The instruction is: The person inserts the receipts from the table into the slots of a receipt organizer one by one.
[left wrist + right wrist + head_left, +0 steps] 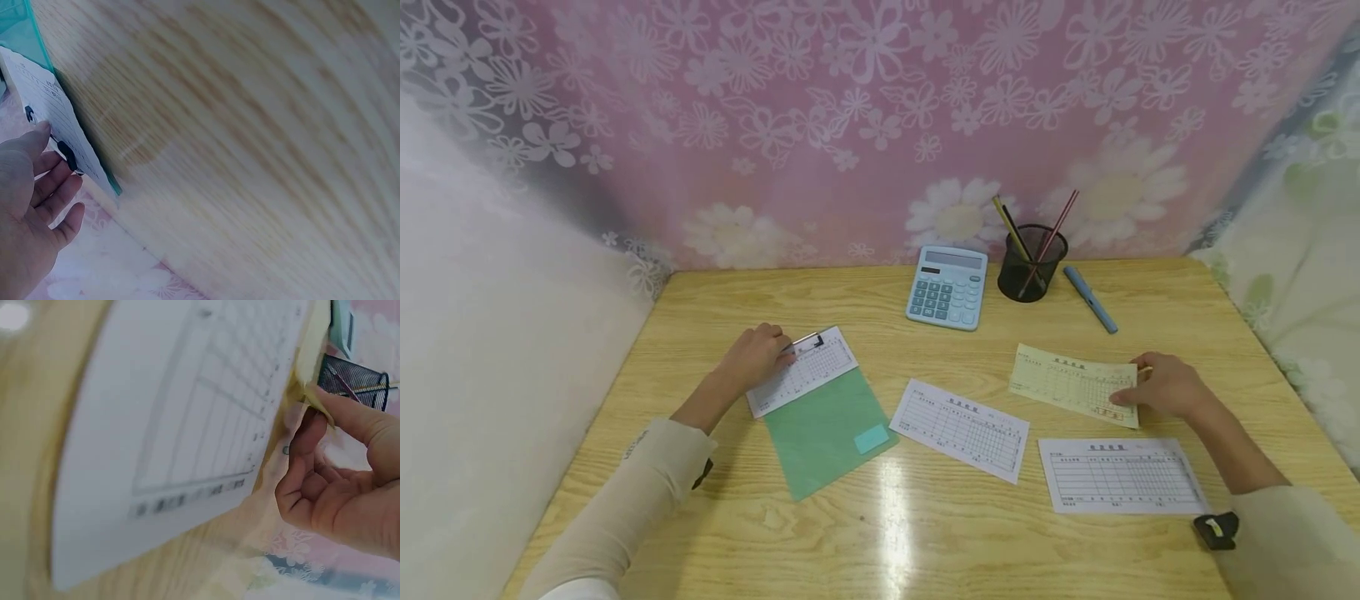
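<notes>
A green clipboard [827, 442] lies at an angle on the left of the table, with a white form [808, 367] under its metal clip [808, 342]. My left hand [756, 358] pinches that clip, thumb on top; the left wrist view shows the thumb and index finger at the clip [65, 153]. On the right, my right hand [1165, 385] pinches the right edge of a yellow receipt slip [1067, 383] between thumb and fingers. Its held corner [319, 406] bends in the right wrist view. Two white receipt forms, one tilted [962, 429] and one nearly straight [1120, 475], lie loose nearby.
A light blue calculator [947, 287] sits toward the back. Beside it stand a black mesh pen cup [1033, 283] with several pencils and a blue pen [1090, 300] lying down. Floral cloth [850, 167] hangs behind the wooden table [820, 550].
</notes>
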